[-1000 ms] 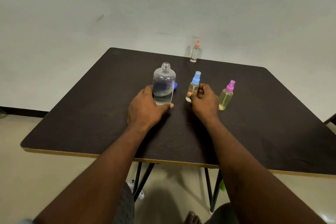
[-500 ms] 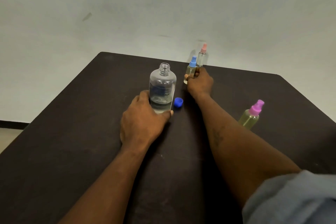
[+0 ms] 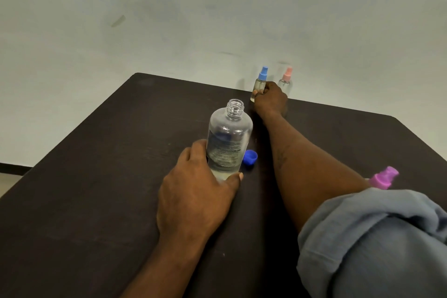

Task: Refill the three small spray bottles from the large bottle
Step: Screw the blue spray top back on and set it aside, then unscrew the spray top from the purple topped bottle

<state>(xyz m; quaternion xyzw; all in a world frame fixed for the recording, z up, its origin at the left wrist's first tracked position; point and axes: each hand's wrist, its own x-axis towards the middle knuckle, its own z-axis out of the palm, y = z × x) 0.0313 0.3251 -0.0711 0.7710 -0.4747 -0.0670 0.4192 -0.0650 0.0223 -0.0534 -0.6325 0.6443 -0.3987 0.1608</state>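
Note:
The large clear bottle (image 3: 228,139) stands uncapped in the middle of the dark table (image 3: 96,176), holding a little liquid. My left hand (image 3: 196,196) grips its base. Its blue cap (image 3: 250,157) lies just to its right. My right hand (image 3: 269,99) is stretched to the table's far edge and holds the blue-topped spray bottle (image 3: 260,84) upright, beside the pink-topped spray bottle (image 3: 286,80). The purple-topped spray bottle (image 3: 384,178) stands at the near right, its body hidden behind my grey sleeve (image 3: 372,244).
A pale wall (image 3: 217,19) runs directly behind the table's far edge. The floor (image 3: 7,179) shows past the table's left edge.
My right hand has carried the blue-topped spray bottle from the table's middle to the far edge next to the pink-topped one. My head has leaned forward. The left hand has stayed on the large bottle.

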